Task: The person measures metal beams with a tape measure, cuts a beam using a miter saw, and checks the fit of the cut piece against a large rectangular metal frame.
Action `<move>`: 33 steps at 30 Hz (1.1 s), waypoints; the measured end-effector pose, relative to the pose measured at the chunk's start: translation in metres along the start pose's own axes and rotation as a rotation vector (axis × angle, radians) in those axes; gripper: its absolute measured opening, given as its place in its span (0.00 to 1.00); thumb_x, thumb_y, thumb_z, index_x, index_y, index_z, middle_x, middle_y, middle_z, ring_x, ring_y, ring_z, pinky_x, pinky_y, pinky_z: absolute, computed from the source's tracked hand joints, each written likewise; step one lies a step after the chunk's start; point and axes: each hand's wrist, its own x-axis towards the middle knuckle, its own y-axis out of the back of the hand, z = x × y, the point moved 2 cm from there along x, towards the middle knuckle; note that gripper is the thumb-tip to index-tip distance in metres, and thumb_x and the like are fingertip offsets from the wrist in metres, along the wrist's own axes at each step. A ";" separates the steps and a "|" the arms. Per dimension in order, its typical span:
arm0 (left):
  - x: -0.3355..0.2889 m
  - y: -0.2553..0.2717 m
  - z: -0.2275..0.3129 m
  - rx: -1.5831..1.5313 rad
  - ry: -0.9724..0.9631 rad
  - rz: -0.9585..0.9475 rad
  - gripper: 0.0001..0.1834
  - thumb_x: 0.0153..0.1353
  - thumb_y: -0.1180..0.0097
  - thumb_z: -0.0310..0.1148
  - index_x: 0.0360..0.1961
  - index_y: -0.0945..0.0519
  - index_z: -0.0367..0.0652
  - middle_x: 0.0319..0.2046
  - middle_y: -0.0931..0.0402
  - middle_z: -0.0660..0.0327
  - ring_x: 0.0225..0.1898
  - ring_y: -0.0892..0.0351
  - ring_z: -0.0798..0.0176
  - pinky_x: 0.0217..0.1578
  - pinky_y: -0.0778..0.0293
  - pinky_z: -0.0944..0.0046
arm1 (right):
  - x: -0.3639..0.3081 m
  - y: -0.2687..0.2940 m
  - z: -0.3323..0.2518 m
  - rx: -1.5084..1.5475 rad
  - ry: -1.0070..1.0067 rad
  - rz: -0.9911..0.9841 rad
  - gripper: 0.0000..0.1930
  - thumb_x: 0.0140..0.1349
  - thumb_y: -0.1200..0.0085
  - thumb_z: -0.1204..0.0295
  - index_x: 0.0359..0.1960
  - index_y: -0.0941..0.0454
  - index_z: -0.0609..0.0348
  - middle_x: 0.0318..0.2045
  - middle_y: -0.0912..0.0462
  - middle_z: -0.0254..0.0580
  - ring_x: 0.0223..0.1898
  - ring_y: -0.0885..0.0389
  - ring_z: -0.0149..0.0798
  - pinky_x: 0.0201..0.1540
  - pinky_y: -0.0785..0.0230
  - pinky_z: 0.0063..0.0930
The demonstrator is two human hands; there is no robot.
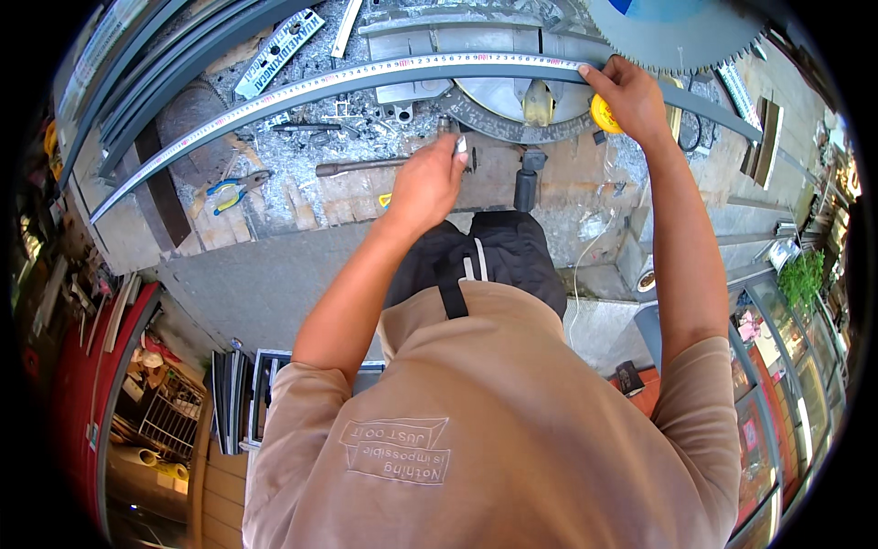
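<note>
A long dark grey profile bar [366, 85] lies across the workbench, bending with the lens from lower left to the right. A white tape measure blade [302, 91] is stretched along it. My right hand [631, 99] pinches the blade at the bar, with the yellow tape measure case [604, 113] hanging beneath the fingers. My left hand [428, 183] is closed near the bench's front edge, around something small and pale that I cannot make out. Beside that hand a dark metal rod [361, 166] lies on the bench.
A large toothed saw blade [677, 32] hangs at the upper right, over a round saw base [476, 105]. Pliers [236, 190] with blue and yellow handles lie at the left. More grey profiles [174, 78] are stacked at the far left. Metal shavings cover the bench [311, 197].
</note>
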 end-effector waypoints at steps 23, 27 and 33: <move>-0.047 0.016 -0.055 0.266 -0.362 0.136 0.16 0.62 0.39 0.22 0.52 0.14 0.40 0.52 0.19 0.52 0.56 0.21 0.44 0.59 0.24 0.47 | -0.004 0.002 -0.003 -0.030 0.000 -0.009 0.31 0.64 0.37 0.37 0.31 0.16 0.57 0.27 0.13 0.48 0.33 0.13 0.53 0.42 0.23 0.45; -0.082 0.047 -0.077 0.318 -0.212 0.243 0.13 0.63 0.39 0.23 0.49 0.13 0.39 0.48 0.17 0.50 0.53 0.20 0.41 0.57 0.23 0.46 | 0.000 -0.003 0.003 -0.051 0.015 -0.003 0.31 0.64 0.38 0.37 0.31 0.16 0.58 0.29 0.12 0.49 0.35 0.12 0.54 0.43 0.22 0.46; -0.176 0.058 -0.121 0.208 0.165 0.521 0.13 0.69 0.40 0.26 0.52 0.13 0.39 0.47 0.14 0.48 0.49 0.15 0.43 0.54 0.21 0.49 | 0.003 -0.006 0.009 -0.041 0.069 0.027 0.30 0.63 0.37 0.37 0.31 0.15 0.56 0.30 0.11 0.53 0.37 0.12 0.58 0.43 0.22 0.52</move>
